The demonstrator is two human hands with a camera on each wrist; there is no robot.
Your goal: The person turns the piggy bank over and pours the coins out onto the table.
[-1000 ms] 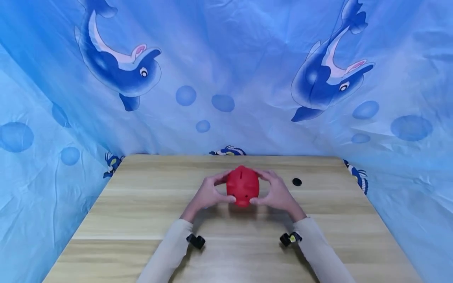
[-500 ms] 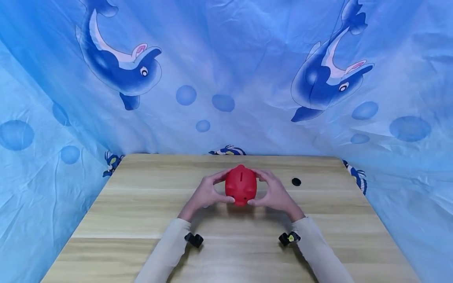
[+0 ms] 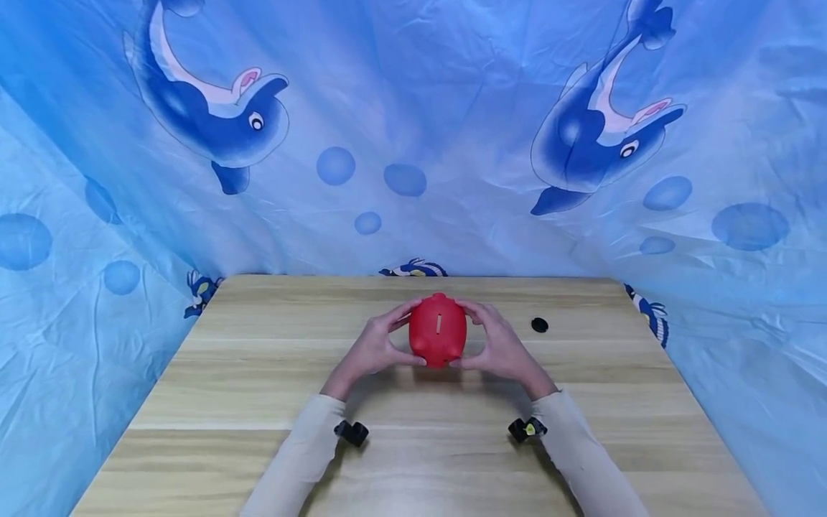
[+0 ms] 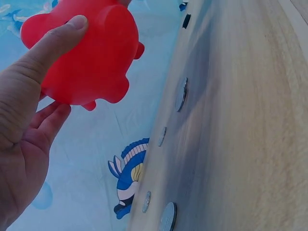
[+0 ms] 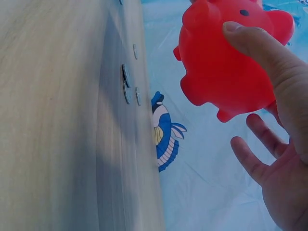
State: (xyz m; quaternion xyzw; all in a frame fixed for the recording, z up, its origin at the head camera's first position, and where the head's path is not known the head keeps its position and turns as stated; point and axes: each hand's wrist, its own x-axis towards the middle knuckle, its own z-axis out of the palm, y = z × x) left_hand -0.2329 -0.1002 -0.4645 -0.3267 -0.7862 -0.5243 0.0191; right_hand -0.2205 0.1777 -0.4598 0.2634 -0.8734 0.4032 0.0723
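A red piggy bank (image 3: 438,330) is held up above the wooden table, its slotted back facing the head camera. My left hand (image 3: 377,346) grips it from the left, with the thumb (image 4: 77,23) on the face side and fingers behind. From the other side my right hand (image 3: 500,346) holds it the same way; two of its fingers stand off the surface in the right wrist view. Below the bank, several coins (image 4: 181,95) lie on the table, a pair of coins (image 5: 126,84) close together among them. The head view does not show these coins.
A small black disc (image 3: 539,325) lies on the wooden table (image 3: 413,467), right of the right hand. Blue cloth (image 3: 413,237) printed with dolphins hangs behind and beside the table. Each wrist carries a small black camera (image 3: 352,433).
The piggy bank has tipped, so its face shows less and its slot, dark before, now looks pale. It has shifted slightly left. Both hands keep their hold.
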